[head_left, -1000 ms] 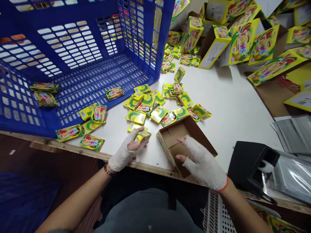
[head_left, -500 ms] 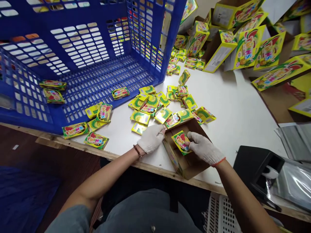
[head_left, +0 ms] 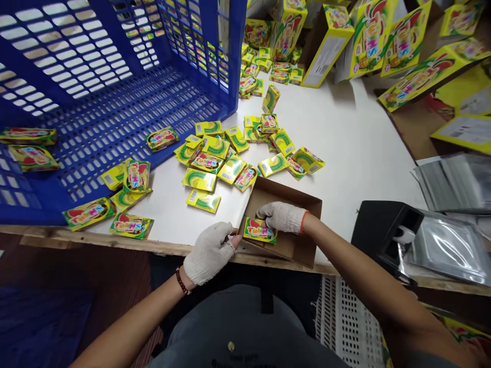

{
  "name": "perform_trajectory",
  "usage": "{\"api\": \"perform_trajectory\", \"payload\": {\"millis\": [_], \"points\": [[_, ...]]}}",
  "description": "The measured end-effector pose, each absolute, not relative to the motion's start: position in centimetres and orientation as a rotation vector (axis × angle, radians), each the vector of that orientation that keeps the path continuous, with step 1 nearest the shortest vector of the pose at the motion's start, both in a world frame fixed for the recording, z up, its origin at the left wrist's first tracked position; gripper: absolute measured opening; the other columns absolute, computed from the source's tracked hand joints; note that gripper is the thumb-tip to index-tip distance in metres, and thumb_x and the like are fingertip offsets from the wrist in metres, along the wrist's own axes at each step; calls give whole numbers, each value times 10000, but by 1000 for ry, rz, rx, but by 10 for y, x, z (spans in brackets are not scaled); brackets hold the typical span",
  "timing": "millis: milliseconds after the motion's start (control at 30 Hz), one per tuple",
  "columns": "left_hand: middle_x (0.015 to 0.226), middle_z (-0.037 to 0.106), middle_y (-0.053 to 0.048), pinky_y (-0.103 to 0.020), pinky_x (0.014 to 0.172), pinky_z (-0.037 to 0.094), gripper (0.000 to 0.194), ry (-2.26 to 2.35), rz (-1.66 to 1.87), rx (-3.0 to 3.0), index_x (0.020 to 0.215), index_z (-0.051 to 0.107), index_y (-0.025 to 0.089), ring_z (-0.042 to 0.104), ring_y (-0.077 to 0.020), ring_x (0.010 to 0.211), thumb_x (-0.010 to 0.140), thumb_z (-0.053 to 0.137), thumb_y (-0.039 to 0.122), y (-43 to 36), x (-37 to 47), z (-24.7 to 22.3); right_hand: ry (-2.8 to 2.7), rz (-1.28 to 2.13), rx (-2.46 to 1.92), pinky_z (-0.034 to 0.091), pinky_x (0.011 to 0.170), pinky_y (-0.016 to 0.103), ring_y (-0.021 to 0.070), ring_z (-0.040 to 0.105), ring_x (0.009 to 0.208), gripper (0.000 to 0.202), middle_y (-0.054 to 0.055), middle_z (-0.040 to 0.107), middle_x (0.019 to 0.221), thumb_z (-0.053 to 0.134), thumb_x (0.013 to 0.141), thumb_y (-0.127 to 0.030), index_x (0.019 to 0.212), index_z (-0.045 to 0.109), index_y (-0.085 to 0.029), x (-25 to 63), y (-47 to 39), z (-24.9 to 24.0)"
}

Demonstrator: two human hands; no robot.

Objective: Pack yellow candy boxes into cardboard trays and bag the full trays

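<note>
My left hand (head_left: 209, 254), in a white knit glove, grips the near left edge of an open cardboard carton (head_left: 293, 197) between thumb and fingers. Inside the carton is my right hand (head_left: 283, 216), also gloved, closed on a small flat green and yellow "TWINS" box (head_left: 258, 231). That box lies printed face up by the carton's near left end; whether it rests on the bottom I cannot tell. Just beyond the carton is a loose heap of similar small boxes (head_left: 217, 146). Some of my right fingertips are hidden behind the small box.
A blue plastic crate (head_left: 184, 105) lies at the left with small boxes on its lower wall and before its rim. Larger yellow cartons (head_left: 326, 46) stand at the back right. A black tape dispenser (head_left: 383, 235) and clear plastic sheets (head_left: 448, 255) are at the right of the white table (head_left: 356, 138).
The carton has turned and its near end sits closer to the table's edge. My right hand has brought the small box down to the carton's near left end. The view has shifted too.
</note>
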State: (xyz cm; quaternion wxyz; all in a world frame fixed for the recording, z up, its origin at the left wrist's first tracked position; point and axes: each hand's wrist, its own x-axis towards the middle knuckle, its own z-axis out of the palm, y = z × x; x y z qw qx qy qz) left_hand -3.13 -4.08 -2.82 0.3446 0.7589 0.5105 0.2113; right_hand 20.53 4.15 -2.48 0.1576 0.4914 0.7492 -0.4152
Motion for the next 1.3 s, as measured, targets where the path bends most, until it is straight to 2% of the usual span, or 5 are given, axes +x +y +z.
{"api": "perform_trajectory", "payload": {"millis": [400,633,967,1133,1300], "points": [[1279,560,-172,-503,1001,436,352,1533,151,2469,1166,631,174,514,-354,1209,832,600,280,23,-87,-27,2253,-833,1420,392,680,301,249,629,972,316,105,664,1145,638,830,-288,1129,661,-189,158,-8,-20],[1181,574,-124,-378,885,482,405,1513,-10,2404,1197,608,189,591,-269,1034,839,605,376,51,-105,-41,2274,-1148,1605,389,698,278,197,599,866,225,72,683,1015,651,842,-286,1043,621,-191,170,-2,-22],[956,682,-89,-309,706,518,591,1057,791,1184,1137,631,144,614,-182,773,899,468,660,-12,-62,-13,2639,-1729,1941,457,745,292,170,597,809,221,24,666,894,518,912,-338,1027,633,-188,162,-2,9],[865,683,-61,-338,788,531,439,1080,712,1599,1012,681,157,627,-188,803,959,435,516,-2,-42,0,2597,-1875,1839,491,797,333,201,617,888,252,44,687,983,552,865,-330,1052,627,-179,179,11,20],[1291,595,-130,-472,1066,430,367,1538,632,2362,1164,648,182,523,-296,1226,802,587,190,72,-88,-21,2367,-1527,1756,479,797,299,191,618,927,342,32,690,1045,589,794,-168,1132,618,-214,214,36,2]]}}
